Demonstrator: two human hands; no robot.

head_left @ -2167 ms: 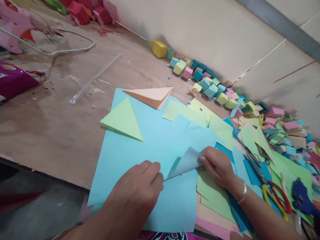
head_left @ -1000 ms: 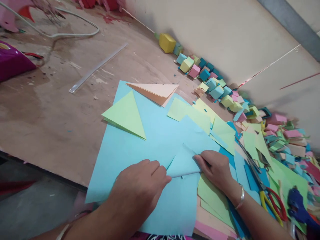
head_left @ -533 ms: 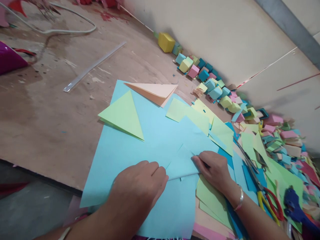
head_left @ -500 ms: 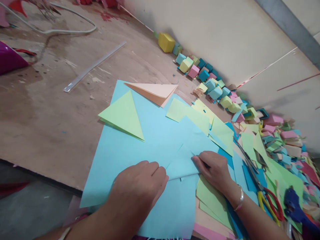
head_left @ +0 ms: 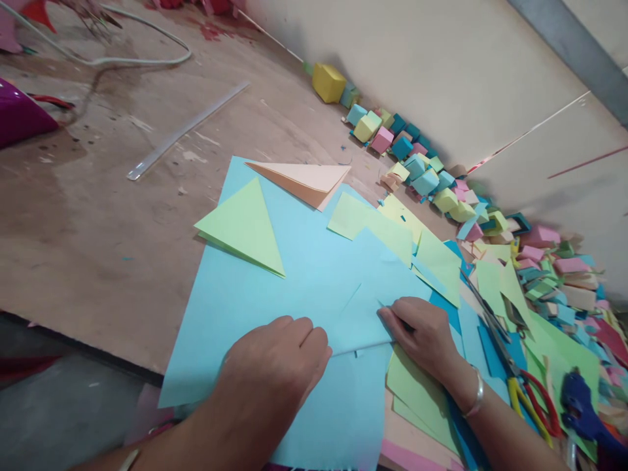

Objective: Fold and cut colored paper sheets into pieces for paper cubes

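Observation:
A piece of light blue paper (head_left: 360, 324), folded along its near edge, lies between my two hands on a larger light blue sheet (head_left: 206, 340). My left hand (head_left: 282, 366) is closed at the left end of the fold, knuckles up. At the right end, my right hand (head_left: 419, 327) pinches the folded paper between thumb and fingers. The same blue on both papers makes the folded one's upper outline faint. Beyond my hands rest a folded green paper triangle (head_left: 248, 229) and a folded peach paper (head_left: 307, 180).
Scissors (head_left: 510, 373) with red and yellow handles lie on paper scraps at the right, beside a blue glue gun (head_left: 583, 405). Many small paper boxes (head_left: 415, 167) line the wall. A clear glue stick (head_left: 186, 134) and a white cord (head_left: 142, 62) lie on the left.
Both hands keep their hold in nearly the same place on the folded blue paper. The whole view has shifted very slightly.

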